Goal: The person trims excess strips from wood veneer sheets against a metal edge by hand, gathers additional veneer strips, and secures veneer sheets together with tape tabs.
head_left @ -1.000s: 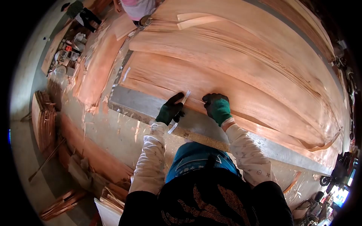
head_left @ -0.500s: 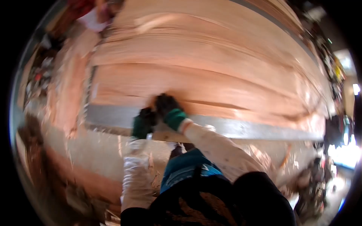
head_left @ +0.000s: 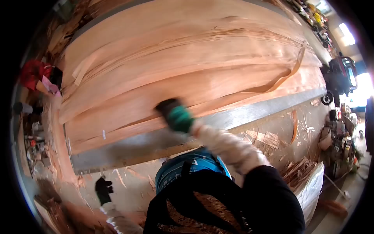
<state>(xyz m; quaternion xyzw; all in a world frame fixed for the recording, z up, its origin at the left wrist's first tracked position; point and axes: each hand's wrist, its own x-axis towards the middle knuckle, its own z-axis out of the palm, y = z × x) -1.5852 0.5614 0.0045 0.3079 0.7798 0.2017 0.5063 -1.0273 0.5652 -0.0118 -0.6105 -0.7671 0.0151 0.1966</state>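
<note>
Large sheets of thin reddish wood veneer (head_left: 156, 89) lie overlapping on a grey-topped table (head_left: 241, 117). My right hand (head_left: 174, 115), in a black and green glove, is over the veneer near its front edge; its fingers are smeared by motion, and whether it holds anything is hidden. My left hand (head_left: 103, 190), in a dark glove, hangs past the table's front edge above the floor, fingers partly bent and apart, with nothing visible in it. A short white strip (head_left: 104, 134) sits on the veneer near the left end. A narrow curled veneer strip (head_left: 286, 80) lies at the right.
A person in red (head_left: 37, 76) is at the table's far left. Veneer scraps (head_left: 269, 139) litter the floor (head_left: 136, 175) in front. A wrapped stack (head_left: 309, 183) stands at the lower right, with a dark wheeled vehicle (head_left: 343, 76) beyond the table's right end.
The view has turned. My left hand has left the table edge and moved out to the left; the white strip it touched earlier no longer shows. My right hand remains over the veneer's front edge.
</note>
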